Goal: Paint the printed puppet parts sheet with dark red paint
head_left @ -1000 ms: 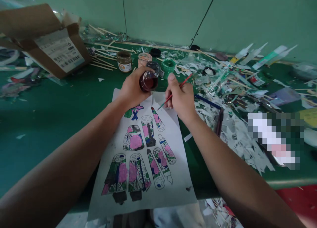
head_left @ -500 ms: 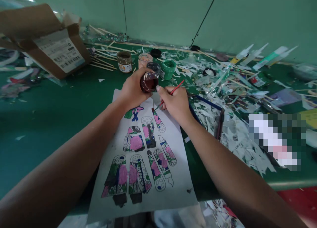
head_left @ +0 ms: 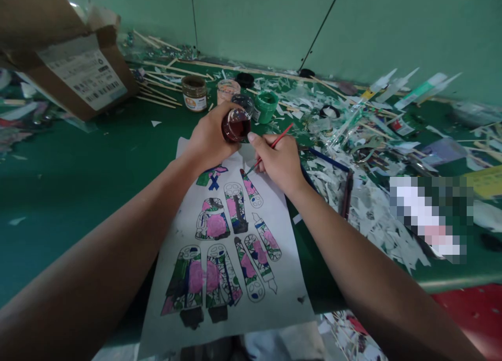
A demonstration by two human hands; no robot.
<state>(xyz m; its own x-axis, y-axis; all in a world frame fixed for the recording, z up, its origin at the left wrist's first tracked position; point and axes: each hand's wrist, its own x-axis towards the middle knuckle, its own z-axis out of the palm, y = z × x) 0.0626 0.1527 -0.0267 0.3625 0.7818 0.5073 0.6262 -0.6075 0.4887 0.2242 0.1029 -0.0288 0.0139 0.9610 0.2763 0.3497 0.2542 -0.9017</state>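
Observation:
My left hand is wrapped round a jar of dark red paint, tilted so its mouth faces me, above the top of the paper. Pinched in my right hand is a thin red paintbrush. Its tip meets the dark red end of a narrow printed shape near the top of the sheet. The white paper carries several outlined shapes, partly painted pink, green, blue and black. It lies on the green table, its lower end reaching past the edge.
Behind my hands stand an open brown paint jar, a peach jar and a green jar. A cardboard box sits at the left. Paper scraps, sticks and glue bottles cover the right side.
The camera view has shifted slightly. My hands keep nearly the same places over the paper, with the jar and brush still held; the brush tip stays at the narrow shape's end.

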